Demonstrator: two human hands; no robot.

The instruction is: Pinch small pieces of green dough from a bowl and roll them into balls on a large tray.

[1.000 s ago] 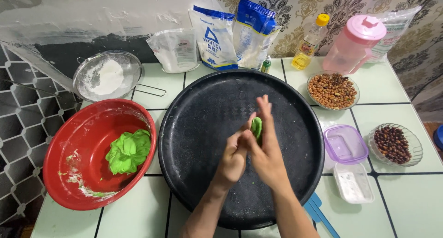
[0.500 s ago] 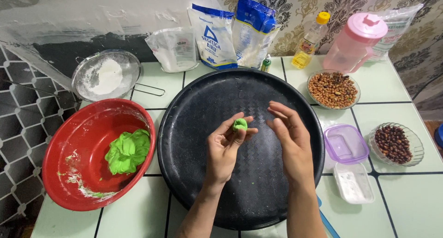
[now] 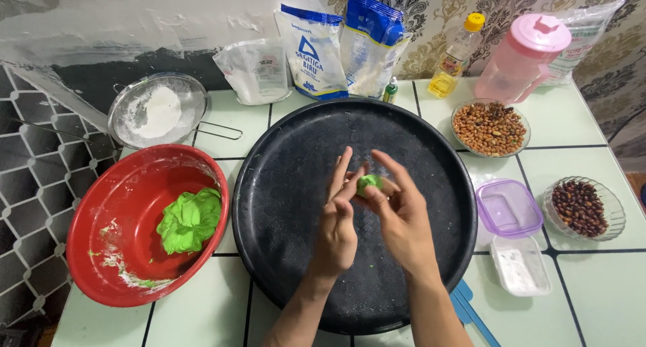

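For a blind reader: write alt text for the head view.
Left hand and right hand pinch a small green dough ball above a round black tray. A red bowl of green dough sits left; peanuts right.

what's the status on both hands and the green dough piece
Left hand and right hand together, fingers pinching small green dough ball. Held above round black metal tray. Nothing in the way; red plastic bowl with more dough sits left.

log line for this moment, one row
left hand: touching green dough piece | right hand: pinching it | over black round tray | red bowl: more green dough
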